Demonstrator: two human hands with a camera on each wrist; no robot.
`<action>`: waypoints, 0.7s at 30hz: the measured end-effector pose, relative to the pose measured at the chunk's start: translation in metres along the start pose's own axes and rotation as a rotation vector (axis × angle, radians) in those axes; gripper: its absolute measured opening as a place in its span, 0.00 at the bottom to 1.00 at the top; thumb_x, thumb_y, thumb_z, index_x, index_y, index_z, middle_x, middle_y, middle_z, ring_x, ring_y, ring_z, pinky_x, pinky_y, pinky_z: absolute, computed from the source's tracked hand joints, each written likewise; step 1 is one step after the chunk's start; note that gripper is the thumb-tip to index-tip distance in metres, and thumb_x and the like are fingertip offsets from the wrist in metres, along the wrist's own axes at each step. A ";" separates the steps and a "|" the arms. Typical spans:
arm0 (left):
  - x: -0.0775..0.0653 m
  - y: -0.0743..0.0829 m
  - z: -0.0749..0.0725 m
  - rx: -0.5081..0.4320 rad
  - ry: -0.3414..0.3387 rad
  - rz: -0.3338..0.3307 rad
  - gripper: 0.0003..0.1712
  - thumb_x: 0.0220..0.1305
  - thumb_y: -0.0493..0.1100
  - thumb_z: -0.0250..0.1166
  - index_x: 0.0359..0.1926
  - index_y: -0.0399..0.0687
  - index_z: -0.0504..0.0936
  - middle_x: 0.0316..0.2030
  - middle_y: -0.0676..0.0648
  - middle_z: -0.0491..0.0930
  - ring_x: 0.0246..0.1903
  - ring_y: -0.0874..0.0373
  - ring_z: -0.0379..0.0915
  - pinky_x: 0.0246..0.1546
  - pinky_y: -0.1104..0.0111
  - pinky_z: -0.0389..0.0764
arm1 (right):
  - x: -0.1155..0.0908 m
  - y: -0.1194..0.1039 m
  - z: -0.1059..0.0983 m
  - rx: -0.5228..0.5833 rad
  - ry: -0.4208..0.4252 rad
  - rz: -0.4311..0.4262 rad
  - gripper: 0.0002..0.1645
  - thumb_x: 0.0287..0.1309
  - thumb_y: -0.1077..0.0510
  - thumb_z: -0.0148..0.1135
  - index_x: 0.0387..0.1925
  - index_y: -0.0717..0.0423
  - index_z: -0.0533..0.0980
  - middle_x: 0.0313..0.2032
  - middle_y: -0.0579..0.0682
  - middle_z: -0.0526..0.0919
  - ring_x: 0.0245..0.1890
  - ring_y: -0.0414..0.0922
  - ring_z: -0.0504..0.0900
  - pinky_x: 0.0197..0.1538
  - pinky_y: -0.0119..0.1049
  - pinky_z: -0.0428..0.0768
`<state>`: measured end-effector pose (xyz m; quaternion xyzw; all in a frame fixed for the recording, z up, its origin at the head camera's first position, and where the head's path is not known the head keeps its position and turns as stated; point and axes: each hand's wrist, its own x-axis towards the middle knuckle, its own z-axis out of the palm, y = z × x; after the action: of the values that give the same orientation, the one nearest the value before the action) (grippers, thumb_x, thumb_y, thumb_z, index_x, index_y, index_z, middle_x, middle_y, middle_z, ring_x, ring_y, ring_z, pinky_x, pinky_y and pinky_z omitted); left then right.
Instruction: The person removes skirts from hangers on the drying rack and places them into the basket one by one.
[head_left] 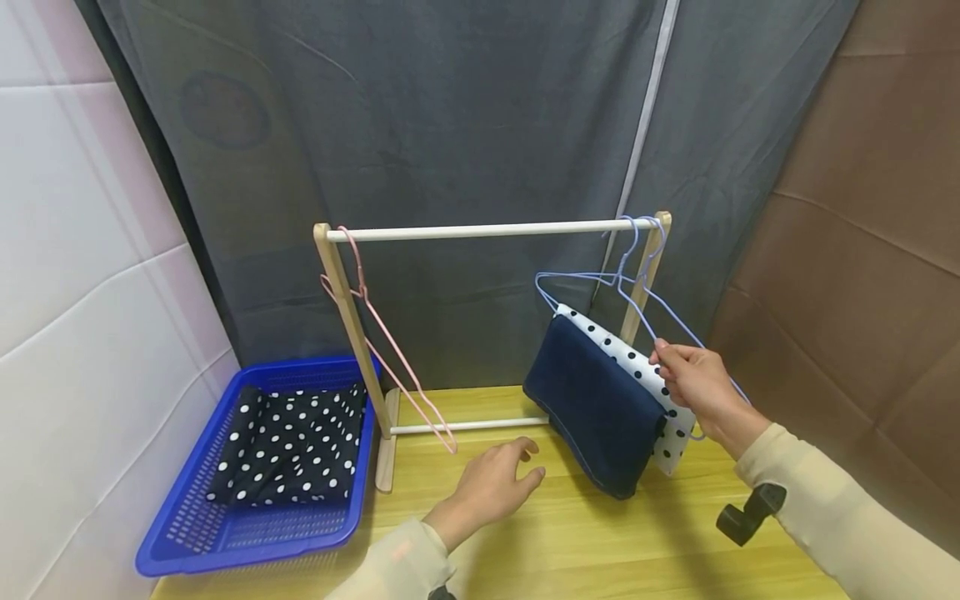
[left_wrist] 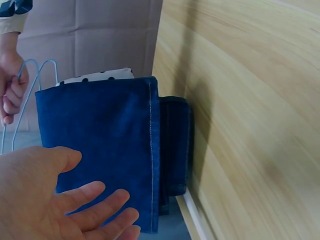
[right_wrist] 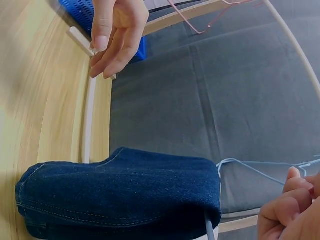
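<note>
My right hand [head_left: 701, 387] pinches the sloping arm of a blue wire hanger [head_left: 626, 279] hooked on the rack's top bar. Folded over that hanger hangs a piece of dark blue denim [head_left: 592, 400], its lower end close above the table. Just behind it a white cloth with black dots [head_left: 675, 446] hangs on a second blue hanger [head_left: 671, 308]. My left hand [head_left: 491, 483] is held in the air left of the denim, fingers relaxed and holding nothing. In the left wrist view the left hand [left_wrist: 75, 205] overlaps the denim [left_wrist: 100, 125].
A small rack with a white top bar [head_left: 480, 231] and wooden posts stands on the wooden table [head_left: 525, 550]. Pink hangers [head_left: 397, 342] hang at its left end. Left of it, a blue plastic basket [head_left: 247, 562] holds a folded black cloth with white dots [head_left: 300, 442].
</note>
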<state>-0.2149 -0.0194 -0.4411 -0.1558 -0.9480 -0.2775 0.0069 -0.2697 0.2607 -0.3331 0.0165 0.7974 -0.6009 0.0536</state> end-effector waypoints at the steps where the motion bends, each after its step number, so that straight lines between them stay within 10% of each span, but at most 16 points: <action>1: 0.000 0.000 0.000 -0.001 0.000 0.000 0.20 0.63 0.54 0.61 0.52 0.52 0.79 0.46 0.48 0.86 0.45 0.51 0.83 0.37 0.59 0.81 | 0.000 0.000 0.000 0.002 -0.003 -0.001 0.20 0.71 0.40 0.44 0.33 0.48 0.72 0.13 0.36 0.61 0.12 0.35 0.56 0.19 0.30 0.59; 21: -0.003 -0.002 -0.004 -0.014 -0.013 -0.004 0.19 0.63 0.53 0.61 0.52 0.51 0.79 0.47 0.47 0.85 0.45 0.49 0.83 0.36 0.58 0.82 | 0.002 0.000 0.007 0.030 -0.068 -0.043 0.20 0.70 0.40 0.47 0.29 0.46 0.73 0.13 0.35 0.61 0.11 0.34 0.55 0.16 0.30 0.55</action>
<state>-0.2126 -0.0234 -0.4392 -0.1557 -0.9463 -0.2832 -0.0008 -0.2715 0.2533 -0.3349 -0.0204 0.7860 -0.6142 0.0674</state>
